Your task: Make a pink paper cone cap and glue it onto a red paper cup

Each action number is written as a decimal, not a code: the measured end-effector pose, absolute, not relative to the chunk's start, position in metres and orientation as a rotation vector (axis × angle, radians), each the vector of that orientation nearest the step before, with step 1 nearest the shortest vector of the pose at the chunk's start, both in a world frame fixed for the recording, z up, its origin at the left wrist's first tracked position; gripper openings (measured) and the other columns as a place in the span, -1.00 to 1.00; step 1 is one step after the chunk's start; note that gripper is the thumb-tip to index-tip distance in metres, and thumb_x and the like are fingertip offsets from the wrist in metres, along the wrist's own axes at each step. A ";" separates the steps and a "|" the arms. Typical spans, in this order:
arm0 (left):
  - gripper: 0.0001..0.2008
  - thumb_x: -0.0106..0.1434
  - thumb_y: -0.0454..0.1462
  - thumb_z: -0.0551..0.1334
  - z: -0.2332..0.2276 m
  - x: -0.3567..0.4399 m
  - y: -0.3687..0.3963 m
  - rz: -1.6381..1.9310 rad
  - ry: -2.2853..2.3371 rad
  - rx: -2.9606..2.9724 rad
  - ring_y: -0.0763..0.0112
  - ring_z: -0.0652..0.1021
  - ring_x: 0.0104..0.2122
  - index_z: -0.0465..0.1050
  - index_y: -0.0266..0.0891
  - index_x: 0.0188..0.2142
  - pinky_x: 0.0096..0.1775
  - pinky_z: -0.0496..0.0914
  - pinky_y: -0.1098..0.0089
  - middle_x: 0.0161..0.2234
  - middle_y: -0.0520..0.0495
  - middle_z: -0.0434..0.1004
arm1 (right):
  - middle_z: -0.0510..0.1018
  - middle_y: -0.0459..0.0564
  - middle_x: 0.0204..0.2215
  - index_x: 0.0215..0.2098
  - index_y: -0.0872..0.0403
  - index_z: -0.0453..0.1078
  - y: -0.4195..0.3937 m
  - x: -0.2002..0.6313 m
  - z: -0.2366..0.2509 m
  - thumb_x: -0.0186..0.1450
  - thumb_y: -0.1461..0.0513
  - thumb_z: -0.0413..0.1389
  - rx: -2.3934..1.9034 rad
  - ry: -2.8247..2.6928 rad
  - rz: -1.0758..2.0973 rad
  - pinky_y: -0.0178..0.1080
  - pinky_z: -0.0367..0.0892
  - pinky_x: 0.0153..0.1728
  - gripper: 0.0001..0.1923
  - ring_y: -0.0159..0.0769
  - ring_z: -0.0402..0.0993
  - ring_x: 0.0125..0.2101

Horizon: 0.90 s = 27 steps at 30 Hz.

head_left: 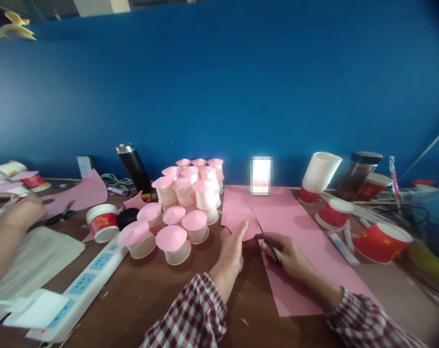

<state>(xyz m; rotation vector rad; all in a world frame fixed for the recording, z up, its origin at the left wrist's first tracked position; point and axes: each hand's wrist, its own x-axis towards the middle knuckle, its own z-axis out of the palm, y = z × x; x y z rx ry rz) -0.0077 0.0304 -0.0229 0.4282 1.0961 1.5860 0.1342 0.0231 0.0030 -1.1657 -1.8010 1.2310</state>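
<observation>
My left hand [231, 256] pinches the near edge of pink paper [237, 215], thumb on top. Closed around the handles of a pair of scissors [262, 231] is my right hand [288, 256]; the dark blades point away from me over the paper, and how far apart they are I cannot tell. Under the right hand lies a larger pink sheet [299, 295]. Left of my hands stands a group of white paper cups [176, 254] topped with shallow pink paper cones [171, 237].
A power strip [85, 282] with a white plug lies left, near a black bottle [134, 166]. Another person's hand [21, 212] works at far left, by other scissors [63, 214]. Stacked cups [318, 174], a red cup [382, 241] and a glue stick [343, 248] are right. A blue wall [219, 96] rises behind.
</observation>
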 end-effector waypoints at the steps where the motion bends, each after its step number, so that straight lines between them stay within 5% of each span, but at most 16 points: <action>1: -0.48 -0.06 -0.11 0.42 -0.023 -0.008 0.031 1.588 1.102 0.425 0.23 0.57 -0.29 0.33 -0.29 -0.16 -0.31 0.47 0.27 -0.20 -0.23 0.52 | 0.44 -0.08 -0.53 -0.13 0.17 0.44 0.023 0.134 0.003 0.21 -0.01 0.09 -1.174 -1.801 1.227 -0.33 0.25 -0.50 -0.55 -0.36 0.29 -0.50; 14: -0.49 -0.07 -0.16 0.43 -0.025 -0.009 0.029 1.559 1.045 0.417 0.24 0.58 -0.33 0.36 -0.29 -0.16 -0.31 0.46 0.30 -0.31 -0.17 0.55 | 0.34 -0.13 -0.57 -0.20 0.18 0.42 0.026 0.135 0.002 0.20 -0.03 0.11 -1.086 -1.765 1.315 -0.37 0.14 -0.55 -0.56 -0.44 0.17 -0.56; 27: -0.44 -0.05 -0.10 0.41 -0.030 -0.010 0.031 1.522 1.087 0.476 0.20 0.57 -0.28 0.29 -0.27 -0.12 -0.30 0.46 0.26 -0.20 -0.23 0.52 | 0.27 -0.16 -0.57 -0.30 0.16 0.39 0.024 0.137 0.002 0.21 0.03 0.12 -1.061 -1.761 1.314 -0.39 0.12 -0.55 -0.67 -0.46 0.13 -0.54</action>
